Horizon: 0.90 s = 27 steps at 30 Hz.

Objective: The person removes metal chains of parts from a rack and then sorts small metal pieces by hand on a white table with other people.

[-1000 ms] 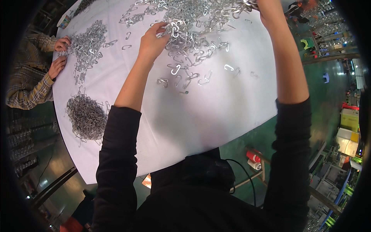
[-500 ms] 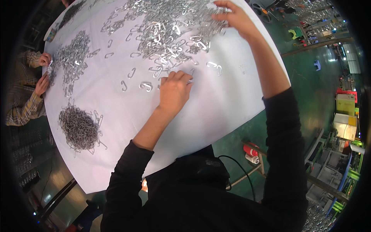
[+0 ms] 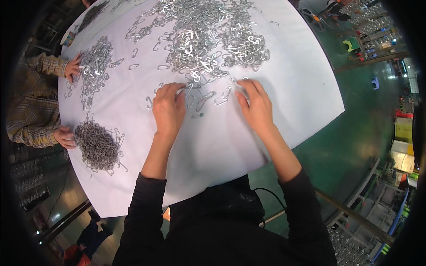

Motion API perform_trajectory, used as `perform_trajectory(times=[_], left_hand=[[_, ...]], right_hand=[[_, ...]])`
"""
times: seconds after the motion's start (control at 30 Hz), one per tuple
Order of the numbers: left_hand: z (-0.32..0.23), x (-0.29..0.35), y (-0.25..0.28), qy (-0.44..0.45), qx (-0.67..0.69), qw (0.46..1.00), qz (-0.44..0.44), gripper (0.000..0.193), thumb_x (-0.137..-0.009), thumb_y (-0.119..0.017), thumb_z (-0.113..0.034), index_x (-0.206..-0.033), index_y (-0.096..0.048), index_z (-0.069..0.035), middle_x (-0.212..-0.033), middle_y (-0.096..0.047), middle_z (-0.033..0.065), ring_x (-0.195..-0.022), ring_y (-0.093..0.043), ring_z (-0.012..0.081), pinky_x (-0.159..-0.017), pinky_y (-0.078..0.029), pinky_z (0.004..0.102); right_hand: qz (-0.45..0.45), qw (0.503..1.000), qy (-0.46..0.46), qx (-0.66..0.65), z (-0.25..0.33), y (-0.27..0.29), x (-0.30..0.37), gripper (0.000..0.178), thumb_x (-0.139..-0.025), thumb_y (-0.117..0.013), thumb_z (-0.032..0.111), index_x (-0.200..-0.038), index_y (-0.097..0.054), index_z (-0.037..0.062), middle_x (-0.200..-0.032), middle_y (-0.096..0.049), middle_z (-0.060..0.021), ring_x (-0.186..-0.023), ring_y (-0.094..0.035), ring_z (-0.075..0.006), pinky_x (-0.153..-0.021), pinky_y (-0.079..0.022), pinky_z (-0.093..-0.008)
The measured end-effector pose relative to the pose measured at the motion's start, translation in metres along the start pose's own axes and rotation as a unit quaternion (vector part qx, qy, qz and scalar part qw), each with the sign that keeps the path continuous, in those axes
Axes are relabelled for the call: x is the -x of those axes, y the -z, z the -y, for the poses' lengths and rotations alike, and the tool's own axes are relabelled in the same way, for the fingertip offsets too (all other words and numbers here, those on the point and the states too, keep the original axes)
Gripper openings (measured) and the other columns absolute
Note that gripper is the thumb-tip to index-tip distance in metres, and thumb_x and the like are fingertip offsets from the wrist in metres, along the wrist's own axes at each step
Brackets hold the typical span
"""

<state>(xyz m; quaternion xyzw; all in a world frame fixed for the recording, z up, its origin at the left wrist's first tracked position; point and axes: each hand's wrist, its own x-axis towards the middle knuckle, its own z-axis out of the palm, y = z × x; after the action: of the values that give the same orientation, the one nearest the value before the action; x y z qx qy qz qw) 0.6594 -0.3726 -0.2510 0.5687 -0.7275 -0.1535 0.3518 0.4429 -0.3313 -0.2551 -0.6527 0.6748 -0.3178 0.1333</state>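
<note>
A large pile of shiny metal clips, shaped like carabiners or hooks (image 3: pixel 195 44), spreads over the far middle of the white table. At its near edge my left hand (image 3: pixel 168 108) has curved fingers apart from the thumb, the fingertips beside loose clips. Opposite it, my right hand (image 3: pixel 257 106) is open, thumb and fingers spread, its fingertips next to the pile's near right edge. Between the two hands lie several loose clips (image 3: pixel 202 99) and a small greenish bit (image 3: pixel 201 115). I see nothing held in either hand.
The white table (image 3: pixel 213 150) also bears a dense grey heap of metal pieces (image 3: pixel 97 146) at the near left and another clip pile (image 3: pixel 95 66) behind it. At the left edge, a co-worker in a plaid sleeve (image 3: pixel 49 64) has hands (image 3: pixel 65 137) by these piles.
My right hand has come from the far right of the pile nearer to me. My left hand has shifted left and opened. Clips now lie between them. The co-worker's hands have moved apart.
</note>
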Motion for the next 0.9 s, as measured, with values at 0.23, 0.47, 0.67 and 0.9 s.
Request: perform_trajectory(times=[0.23, 0.47, 0.67, 0.9], left_hand=[[-0.007, -0.015, 0.008, -0.053, 0.014, 0.998, -0.036, 0.018, -0.071, -0.061, -0.001, -0.088, -0.062, -0.007, -0.087, -0.061, 0.0070, -0.078, -0.055, 0.0246, -0.068, -0.044, 0.0366], [0.002, 0.010, 0.008, -0.011, 0.020, 0.999, 0.028, 0.016, -0.070, -0.066, -0.009, -0.085, -0.062, -0.007, -0.084, -0.059, 0.0045, -0.077, -0.053, 0.0231, -0.067, -0.042, 0.0370], [-0.013, 0.030, -0.003, -0.040, -0.082, 0.994, 0.058, 0.017, -0.070, -0.069, -0.012, -0.084, -0.062, -0.005, -0.081, -0.060, 0.0035, -0.073, -0.057, 0.0202, -0.063, -0.045, 0.0315], [-0.011, 0.023, 0.034, 0.200, 0.293, 0.924, 0.146, 0.012, -0.077, -0.066, -0.011, -0.082, -0.061, -0.002, -0.075, -0.062, 0.0049, -0.070, -0.060, 0.0108, -0.064, -0.046, 0.0235]], right_hand=[[0.001, 0.992, -0.030, 0.123, 0.006, -0.001, -0.077, 0.008, -0.072, -0.061, 0.017, -0.072, -0.065, 0.0098, -0.071, -0.063, -0.0077, -0.063, -0.061, -0.0256, -0.058, -0.048, -0.0373], [-0.043, 0.990, 0.058, 0.118, 0.005, 0.021, -0.091, 0.008, -0.070, -0.066, 0.012, -0.077, -0.065, 0.0122, -0.081, -0.061, -0.0031, -0.081, -0.059, -0.0232, -0.064, -0.048, -0.0373], [0.135, 0.974, 0.170, 0.061, 0.029, -0.025, -0.029, 0.020, -0.068, -0.068, 0.010, -0.087, -0.060, 0.0098, -0.088, -0.058, -0.0022, -0.088, -0.057, -0.0230, -0.064, -0.048, -0.0337], [0.104, 0.981, 0.018, -0.163, 0.078, 0.000, -0.002, 0.023, -0.073, -0.065, 0.009, -0.094, -0.059, 0.0063, -0.089, -0.061, -0.0067, -0.072, -0.061, -0.0219, -0.060, -0.049, -0.0312]])
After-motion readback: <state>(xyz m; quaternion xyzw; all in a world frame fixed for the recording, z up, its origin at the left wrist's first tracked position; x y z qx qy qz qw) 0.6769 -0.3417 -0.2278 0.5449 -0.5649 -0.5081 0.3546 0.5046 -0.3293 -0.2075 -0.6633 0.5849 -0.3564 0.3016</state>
